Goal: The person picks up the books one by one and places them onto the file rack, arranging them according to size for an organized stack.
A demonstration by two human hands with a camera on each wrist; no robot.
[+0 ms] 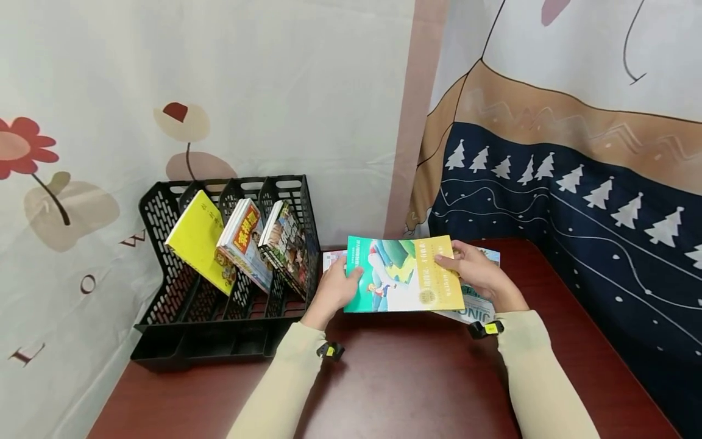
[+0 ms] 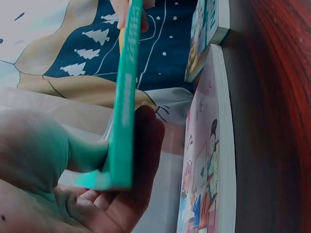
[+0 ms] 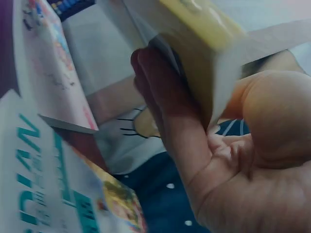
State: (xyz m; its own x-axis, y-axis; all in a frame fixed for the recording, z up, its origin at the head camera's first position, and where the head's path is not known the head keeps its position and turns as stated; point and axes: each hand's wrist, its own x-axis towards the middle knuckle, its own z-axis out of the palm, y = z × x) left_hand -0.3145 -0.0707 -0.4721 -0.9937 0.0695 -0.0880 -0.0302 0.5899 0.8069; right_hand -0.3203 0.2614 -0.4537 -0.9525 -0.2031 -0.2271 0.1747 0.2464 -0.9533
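Observation:
A thin book (image 1: 395,274) with a green spine side and a yellow right part is held level above the table by both hands. At its green end, my left hand (image 1: 336,289) pinches it, thumb on the cover and fingers beneath. My right hand (image 1: 482,274) grips the yellow end the same way. In the left wrist view the green spine (image 2: 125,97) runs between thumb and fingers. Under and behind it on the table lie a book with large teal letters (image 3: 53,179) and a pink illustrated book (image 2: 206,160), both partly hidden in the head view.
At the left stands a black slotted book rack (image 1: 219,329). Leaning in its compartments are a yellow book (image 1: 203,244), some books with a red-and-yellow cover (image 1: 249,235) and darker comic-like books (image 1: 287,244). Printed curtains (image 1: 548,152) hang behind the brown table (image 1: 417,384).

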